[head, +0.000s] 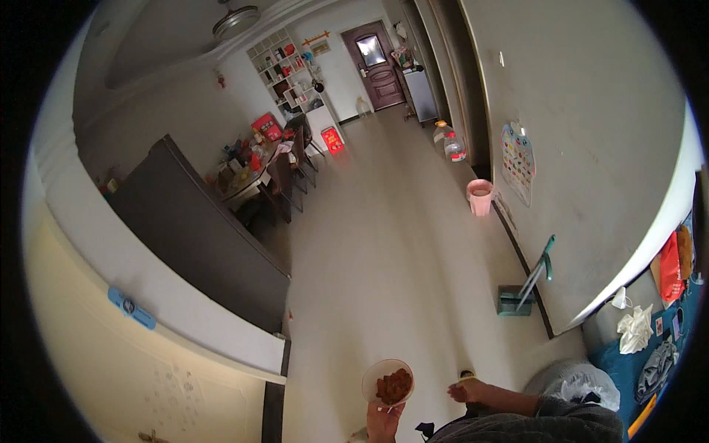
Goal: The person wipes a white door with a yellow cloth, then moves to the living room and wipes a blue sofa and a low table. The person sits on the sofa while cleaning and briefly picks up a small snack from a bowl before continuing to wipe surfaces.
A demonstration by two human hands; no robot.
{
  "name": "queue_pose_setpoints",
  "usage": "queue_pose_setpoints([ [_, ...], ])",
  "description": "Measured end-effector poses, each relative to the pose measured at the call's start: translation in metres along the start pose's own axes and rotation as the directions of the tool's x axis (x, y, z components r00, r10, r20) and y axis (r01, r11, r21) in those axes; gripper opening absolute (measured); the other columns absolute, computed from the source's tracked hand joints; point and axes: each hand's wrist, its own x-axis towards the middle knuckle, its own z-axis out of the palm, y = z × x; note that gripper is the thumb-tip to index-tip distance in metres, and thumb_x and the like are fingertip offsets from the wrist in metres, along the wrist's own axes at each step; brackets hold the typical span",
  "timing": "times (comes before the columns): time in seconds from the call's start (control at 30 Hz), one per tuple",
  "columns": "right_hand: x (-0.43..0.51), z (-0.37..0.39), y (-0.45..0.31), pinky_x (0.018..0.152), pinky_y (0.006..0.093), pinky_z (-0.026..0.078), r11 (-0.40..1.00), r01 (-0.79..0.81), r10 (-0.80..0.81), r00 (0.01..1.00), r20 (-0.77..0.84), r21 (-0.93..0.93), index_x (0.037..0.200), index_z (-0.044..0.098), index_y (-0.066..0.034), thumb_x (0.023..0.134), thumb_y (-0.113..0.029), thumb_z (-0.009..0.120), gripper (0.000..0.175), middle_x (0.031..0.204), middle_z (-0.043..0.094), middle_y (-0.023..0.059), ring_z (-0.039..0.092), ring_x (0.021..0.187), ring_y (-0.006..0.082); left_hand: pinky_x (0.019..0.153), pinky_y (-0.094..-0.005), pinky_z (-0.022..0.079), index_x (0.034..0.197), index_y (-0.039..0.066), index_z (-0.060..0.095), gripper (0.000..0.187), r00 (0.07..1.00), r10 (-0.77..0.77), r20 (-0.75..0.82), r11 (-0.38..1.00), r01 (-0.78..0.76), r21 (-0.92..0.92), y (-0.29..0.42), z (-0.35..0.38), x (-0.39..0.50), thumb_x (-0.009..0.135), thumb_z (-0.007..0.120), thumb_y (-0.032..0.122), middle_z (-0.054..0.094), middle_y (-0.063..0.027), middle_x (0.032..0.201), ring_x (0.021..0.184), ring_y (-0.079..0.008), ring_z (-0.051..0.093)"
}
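A clear round bowl [372,380] with reddish-brown pieces of food [394,386] in it is held up at the bottom centre of the view. My left hand [384,422] grips it from below, at its near rim. To the right of the bowl, my right hand [465,391] hangs in front of my dark clothing. Its fingers look loosely curled, and nothing can be made out in them. Part of a foot in a slipper [467,374] shows just past that hand.
A green dustpan [515,302] with a long handle and a pink waste bin [481,198] stand along the right wall. Large plastic bottles [455,147] are farther on. At left, a cluttered table [243,191] with chairs [283,176] stands beyond a dark cabinet-like block [194,238]. A brown door [382,72] closes the far end.
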Motion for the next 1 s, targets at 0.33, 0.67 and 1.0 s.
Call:
queue_pose_setpoints([
  [0.33, 0.031, 0.224, -0.211, 0.070, 0.0334, 0.053, 0.993, -0.092, 0.112, 0.918, 0.382, -0.071, 0.096, 0.064, -0.0025, 0.093, -0.017, 0.056, 0.017, 0.086, 0.065, 0.0067, 0.062, 0.074, 0.0174, 0.092, -0.0463, 0.051, 0.136, 0.000, 0.037, 0.063, 0.983, 0.174, -0.055, 0.976, -0.179, -0.121, 0.077, 0.092, 0.114, 0.083, 0.061, 0.023, 0.044, -0.0192, 0.134, 0.119, -0.0349, 0.050],
  [0.67, 0.188, 0.336, -0.310, 0.060, 0.0293, 0.049, 0.915, -0.399, 0.368, 0.782, 0.503, -0.048, 0.096, 0.058, -0.0015, 0.095, -0.019, 0.051, 0.019, 0.085, 0.060, 0.0078, 0.057, 0.072, 0.0173, 0.092, -0.0454, 0.052, 0.135, 0.000, 0.038, 0.065, 0.971, 0.199, -0.129, 0.967, -0.216, -0.136, 0.230, 0.083, 0.321, 0.081, 0.064, 0.024, 0.046, -0.0193, 0.133, 0.119, -0.0339, 0.050],
  [1.0, 0.270, 0.499, -0.466, 0.061, 0.0293, 0.047, 0.980, -0.198, 0.170, 0.874, 0.455, 0.014, 0.091, 0.061, -0.0031, 0.092, -0.019, 0.054, 0.017, 0.078, 0.059, 0.0048, 0.055, 0.067, 0.0169, 0.092, -0.0462, 0.051, 0.137, 0.001, 0.036, 0.071, 0.976, 0.211, 0.045, 0.973, -0.206, -0.101, 0.380, 0.158, 0.508, 0.078, 0.069, 0.024, 0.045, -0.0173, 0.134, 0.119, -0.0330, 0.050],
])
